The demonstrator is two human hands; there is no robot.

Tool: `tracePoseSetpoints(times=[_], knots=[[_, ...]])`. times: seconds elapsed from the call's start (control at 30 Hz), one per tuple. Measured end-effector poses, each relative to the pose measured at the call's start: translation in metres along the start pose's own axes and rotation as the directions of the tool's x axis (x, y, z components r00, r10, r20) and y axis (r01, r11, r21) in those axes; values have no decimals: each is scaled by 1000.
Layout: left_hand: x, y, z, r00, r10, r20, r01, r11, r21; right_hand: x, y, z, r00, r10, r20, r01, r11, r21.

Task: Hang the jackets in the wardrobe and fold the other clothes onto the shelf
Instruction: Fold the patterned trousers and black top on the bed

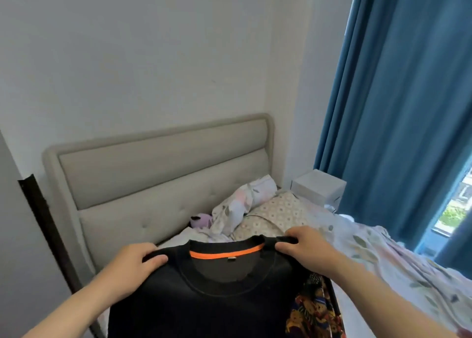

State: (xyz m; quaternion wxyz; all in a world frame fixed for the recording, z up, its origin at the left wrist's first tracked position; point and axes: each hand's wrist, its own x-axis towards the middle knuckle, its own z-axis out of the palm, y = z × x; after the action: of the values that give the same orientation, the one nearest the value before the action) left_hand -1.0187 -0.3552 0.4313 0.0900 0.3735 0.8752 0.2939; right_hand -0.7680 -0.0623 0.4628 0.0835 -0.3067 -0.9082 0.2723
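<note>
A black T-shirt [204, 304] with an orange strip inside its collar hangs in front of me over the bed, its lower part cut off by the frame's bottom edge. My left hand [135, 261] grips its left shoulder, fingers curled over the seam. My right hand [301, 244] grips the right shoulder the same way. Under the shirt's right side lies a dark patterned garment [316, 309] with bear prints on the bed.
The bed [378, 258] has a floral sheet, a beige padded headboard [163, 174], pillows [270, 215] and a purple plush toy [200, 220]. A white bedside box [318, 187] stands at the far right corner. Blue curtains [398, 108] cover the window on the right.
</note>
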Motion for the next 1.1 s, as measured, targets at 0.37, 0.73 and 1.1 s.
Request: tracePoseSetpoints(times=[0.37, 0.73, 1.1], knots=[[68, -207, 246, 946, -302, 119, 310, 949, -53, 128, 131, 288, 944, 298, 141, -290, 954, -75], [166, -369, 403, 997, -69, -32, 75, 903, 424, 253, 234, 521, 969, 233, -84, -247, 908, -339], [392, -481, 452, 975, 81, -206, 18, 900, 436, 497, 271, 609, 959, -143, -244, 19, 893, -450]])
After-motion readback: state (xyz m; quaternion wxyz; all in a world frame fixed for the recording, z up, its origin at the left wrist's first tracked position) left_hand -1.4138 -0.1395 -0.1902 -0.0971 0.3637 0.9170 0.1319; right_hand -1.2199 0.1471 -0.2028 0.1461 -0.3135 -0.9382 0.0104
